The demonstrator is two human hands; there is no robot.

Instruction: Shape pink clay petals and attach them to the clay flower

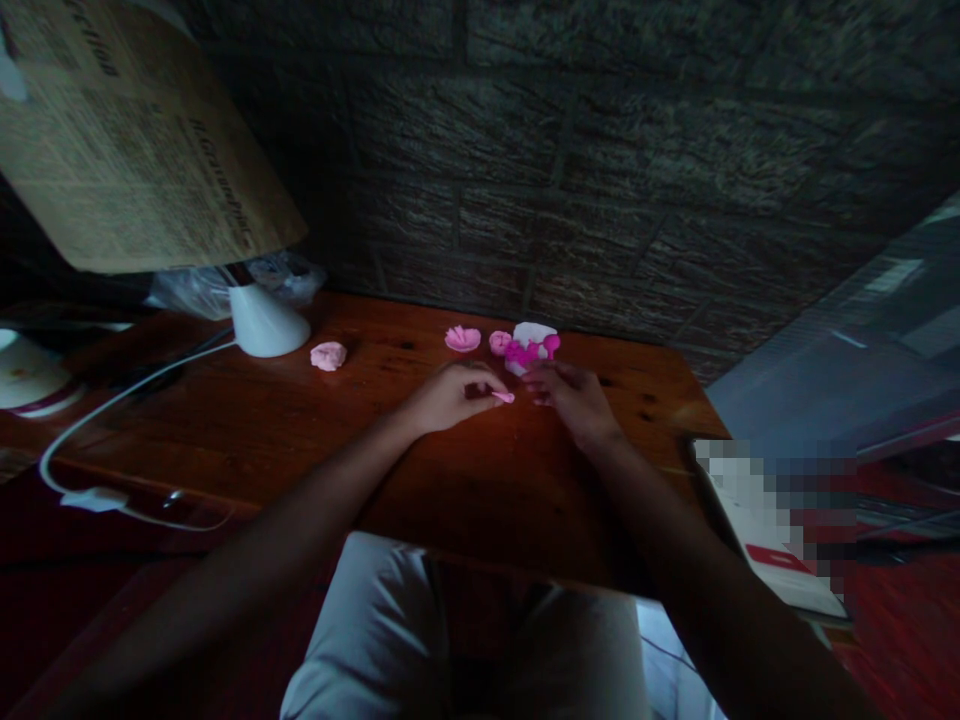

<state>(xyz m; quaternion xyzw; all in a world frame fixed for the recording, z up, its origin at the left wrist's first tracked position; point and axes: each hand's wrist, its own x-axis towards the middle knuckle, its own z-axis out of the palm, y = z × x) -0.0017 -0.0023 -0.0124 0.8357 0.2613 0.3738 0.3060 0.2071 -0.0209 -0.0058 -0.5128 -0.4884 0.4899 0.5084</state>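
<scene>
Between the thumb and fingers of my left hand (459, 396) is a small flat pink clay piece (503, 397), held just above the wooden table. My right hand (574, 395) is a little to the right, its fingers curled together beside a magenta clay piece (523, 354). Whether those fingers hold anything is too dim to make out. The magenta piece lies against something white (535, 331). Behind my hands sit a fan-shaped pink clay piece (463, 340) and a small rounded pink one (500, 343). Farther left rests a rough pink clay lump (328, 356).
A lamp with a newsprint shade (172, 150) and white base (270, 322) stands at the left of the table (480, 500), its white cable (97, 410) trailing over the edge. Clear plastic (191, 290) lies behind it. A stone-patterned wall (480, 150) borders the back.
</scene>
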